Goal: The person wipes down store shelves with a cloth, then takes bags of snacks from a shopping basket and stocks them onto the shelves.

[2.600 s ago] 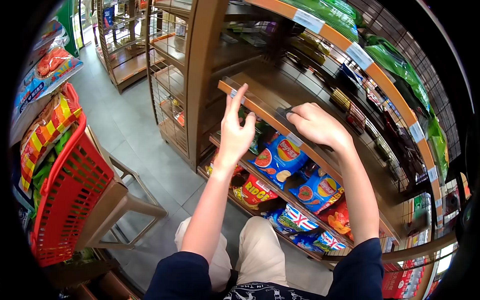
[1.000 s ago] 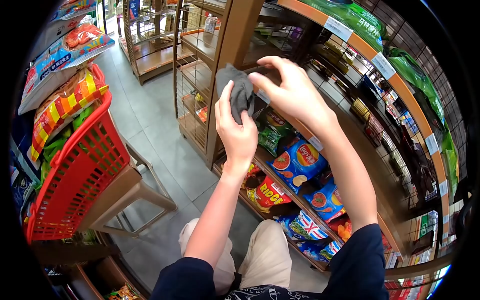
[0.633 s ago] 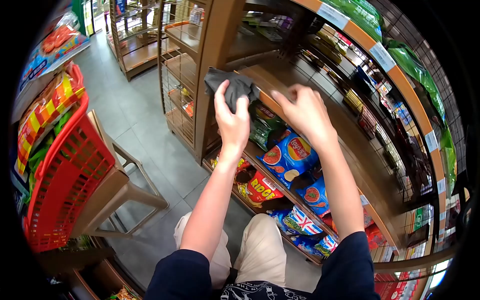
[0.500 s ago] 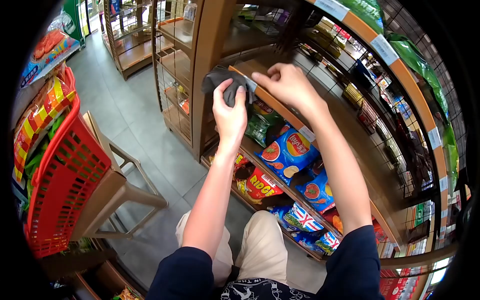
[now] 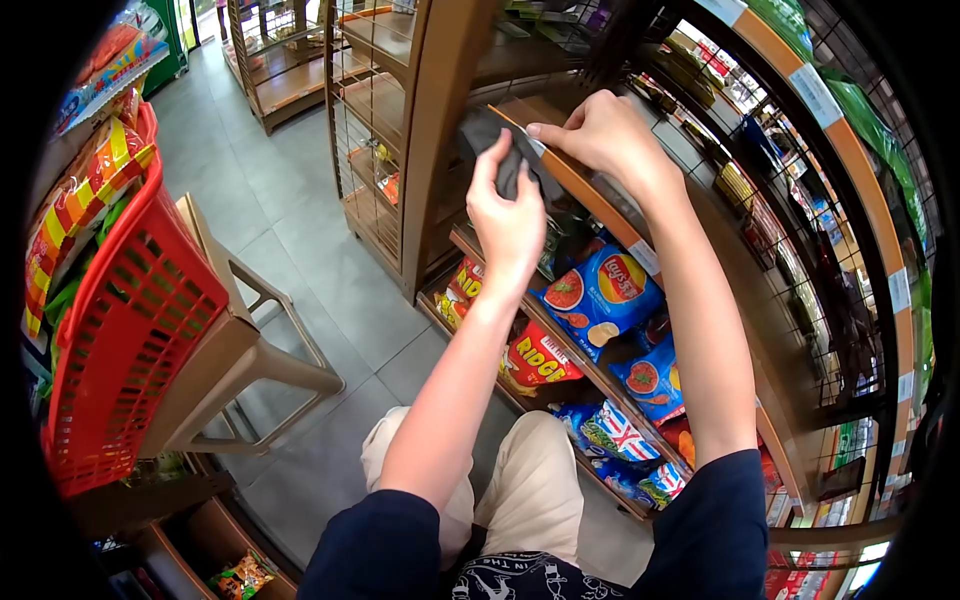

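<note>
My left hand (image 5: 508,222) is closed on a crumpled dark grey cloth (image 5: 482,132), at the left end of the orange-brown shelf edge (image 5: 592,200). Part of the cloth lies behind my fingers, against the edge. My right hand (image 5: 612,138) is just to the right, its thumb and fingers bent at the top of the same edge beside a white price label (image 5: 536,147). Whether anything is pinched in it is hidden. Below the edge lie blue Lay's bags (image 5: 605,290) and red Ridge bags (image 5: 540,358).
A red basket (image 5: 130,330) holding snack bags leans at the left, on a beige stool (image 5: 250,365). Brown wire-sided racks (image 5: 375,120) rise beyond the grey floor (image 5: 300,250). Green bags (image 5: 870,140) sit on the upper shelf at the right. A drawer-like brown box (image 5: 205,540) is at the lower left.
Since the oldest frame the cloth has come into view in my left hand. It has been brought to the shelf edge's left end, and my right hand has moved left along the edge.
</note>
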The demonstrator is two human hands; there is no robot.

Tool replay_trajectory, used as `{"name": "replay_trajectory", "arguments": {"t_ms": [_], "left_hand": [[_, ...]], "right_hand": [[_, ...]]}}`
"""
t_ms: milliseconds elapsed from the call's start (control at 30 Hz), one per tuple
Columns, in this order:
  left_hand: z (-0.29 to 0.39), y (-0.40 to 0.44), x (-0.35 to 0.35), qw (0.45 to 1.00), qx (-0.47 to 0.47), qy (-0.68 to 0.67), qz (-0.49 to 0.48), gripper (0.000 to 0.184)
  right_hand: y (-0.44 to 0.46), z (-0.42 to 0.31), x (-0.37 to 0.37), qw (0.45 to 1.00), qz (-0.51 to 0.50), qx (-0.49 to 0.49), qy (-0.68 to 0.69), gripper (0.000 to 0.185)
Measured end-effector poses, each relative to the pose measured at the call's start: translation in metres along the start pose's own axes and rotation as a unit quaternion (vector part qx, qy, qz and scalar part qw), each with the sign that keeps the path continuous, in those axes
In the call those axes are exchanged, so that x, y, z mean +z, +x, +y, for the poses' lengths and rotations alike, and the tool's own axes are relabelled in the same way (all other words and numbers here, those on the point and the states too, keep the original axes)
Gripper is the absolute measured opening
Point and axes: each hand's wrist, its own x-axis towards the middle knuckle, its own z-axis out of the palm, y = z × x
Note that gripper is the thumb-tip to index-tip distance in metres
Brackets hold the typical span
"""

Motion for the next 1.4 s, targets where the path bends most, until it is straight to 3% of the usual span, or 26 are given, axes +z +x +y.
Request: {"name": "replay_trajectory", "arguments": {"t_ms": [67,167,267,300,400,467,533,600,633,667,733,800,833,1000,1133,1200,1267,1300,1400], "left_hand": [[0.005,-0.003,0.0,1.0,-0.019,-0.005,-0.015,0.037],[0.0,-0.028,0.008,0.996,0.067,0.05,-0.011,0.035],[0.007,-0.04,0.007,0.998,0.002,0.031,-0.059,0.034],[0.011,-0.033,0.005,0.997,0.04,0.038,-0.05,0.028],[0.015,-0.028,0.004,0.995,-0.078,-0.043,-0.052,0.025],[0.012,-0.042,0.011,0.999,0.009,-0.007,-0.045,0.024],[0.003,-0.053,0.013,0.998,0.013,0.003,-0.062,0.032],[0.009,-0.051,0.009,0.996,-0.039,-0.01,-0.083,0.031],[0.007,-0.051,0.009,0.996,-0.033,-0.025,-0.084,0.03],[0.01,-0.052,0.01,0.995,-0.042,-0.034,-0.082,0.032],[0.003,-0.054,0.013,0.995,-0.041,-0.052,-0.072,0.034],[0.009,-0.063,0.017,0.996,-0.048,-0.047,-0.059,0.033],[0.011,-0.07,0.02,0.998,-0.021,-0.024,-0.059,0.033],[0.017,-0.104,0.034,0.996,0.041,-0.006,-0.076,0.035],[0.016,-0.091,0.028,0.997,0.0,-0.035,-0.075,0.029],[0.015,-0.11,0.033,0.99,0.099,0.05,-0.087,0.03],[0.025,-0.136,0.039,0.992,-0.008,-0.019,-0.122,0.028],[0.034,-0.14,0.041,0.994,0.001,0.0,-0.112,0.025],[0.034,-0.127,0.042,0.996,0.034,0.014,-0.085,0.023]], "right_hand": [[0.001,0.001,0.001,1.0,0.011,-0.001,-0.016,0.065],[0.002,0.001,0.001,1.0,-0.006,0.003,0.008,0.066],[0.002,0.005,0.007,0.999,0.031,-0.03,-0.009,0.056],[0.002,0.004,0.011,0.997,0.056,-0.04,-0.019,0.055],[-0.007,0.0,0.01,0.995,0.079,-0.061,-0.009,0.051],[-0.012,-0.005,0.012,0.994,0.098,-0.052,0.007,0.049],[-0.016,0.002,0.005,0.997,0.067,-0.045,-0.007,0.049],[-0.029,0.018,-0.011,0.987,0.002,-0.015,0.162,0.047],[-0.038,0.034,-0.021,0.992,0.01,-0.05,0.118,0.047],[-0.052,0.052,-0.028,0.992,0.033,-0.055,0.111,0.056],[-0.087,0.07,-0.056,0.995,-0.063,-0.013,0.078,0.07],[-0.105,0.083,-0.054,0.981,-0.12,0.068,0.138,0.083],[-0.11,0.089,-0.045,0.994,-0.071,0.034,0.073,0.087],[-0.115,0.092,-0.037,0.993,-0.084,0.047,0.072,0.081],[-0.113,0.093,-0.034,0.991,-0.088,0.058,0.076,0.075],[-0.114,0.091,-0.034,0.993,-0.081,0.055,0.065,0.071],[-0.112,0.091,-0.034,0.994,-0.082,0.053,0.052,0.068],[-0.114,0.091,-0.031,0.997,-0.055,0.025,0.054,0.058],[-0.118,0.087,-0.034,0.996,-0.07,0.034,0.052,0.058]]}}
